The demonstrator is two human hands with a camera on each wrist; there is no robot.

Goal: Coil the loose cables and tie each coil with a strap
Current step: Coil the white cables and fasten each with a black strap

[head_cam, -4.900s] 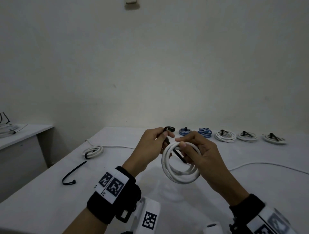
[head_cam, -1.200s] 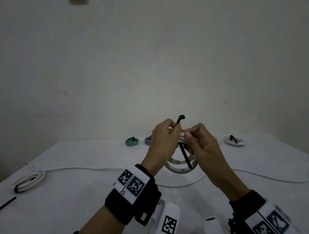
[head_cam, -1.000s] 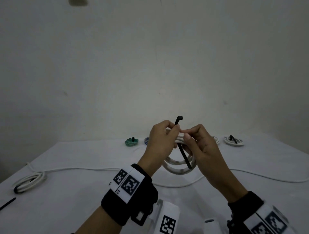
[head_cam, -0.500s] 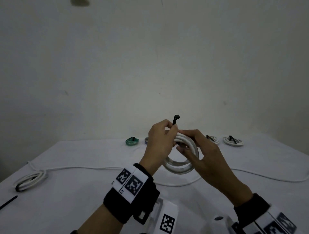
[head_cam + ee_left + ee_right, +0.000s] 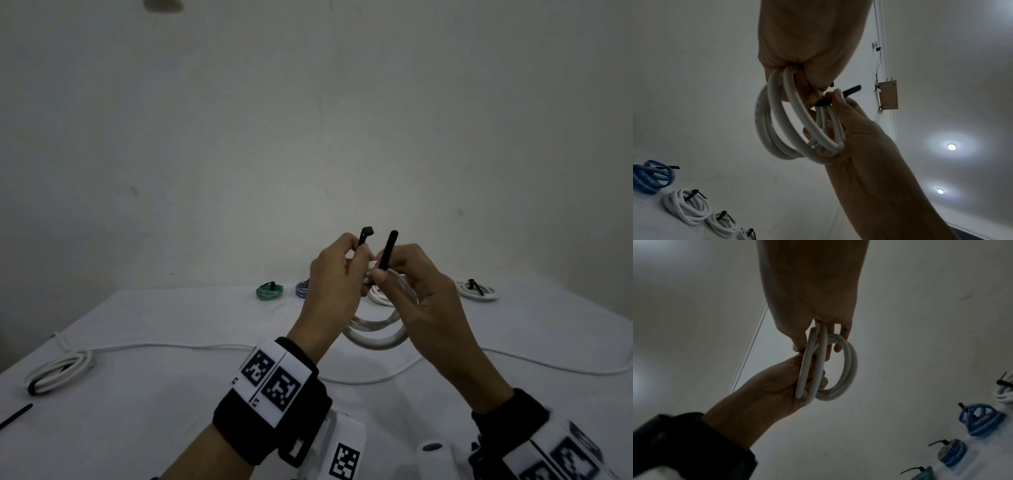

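Both hands are raised above the white worktop (image 5: 171,411), working one white cable coil (image 5: 376,337) held upright between them. The left hand (image 5: 337,284) grips the coil's top with curled fingers and pinches the head end of a black strap (image 5: 363,237), which sticks up past the knuckles. The right hand (image 5: 416,291) pinches the strap's other end between thumb and forefinger, that tail pointing up just beside the head end, the two ends apart; its other fingers reach through the coil. In the left wrist view the strap (image 5: 846,91) passes over the bunched loops of the coil (image 5: 777,129) at the fingertips. The right wrist view shows the coil (image 5: 838,366) edge on, strap mostly hidden. A loose white cable (image 5: 513,359) trails across the worktop under the hands. A second white coil (image 5: 58,371) lies at the near left, with a spare black strap (image 5: 15,414) near the left edge. Along the far edge sit tied coils: green (image 5: 270,291), blue (image 5: 303,288), white (image 5: 478,291).
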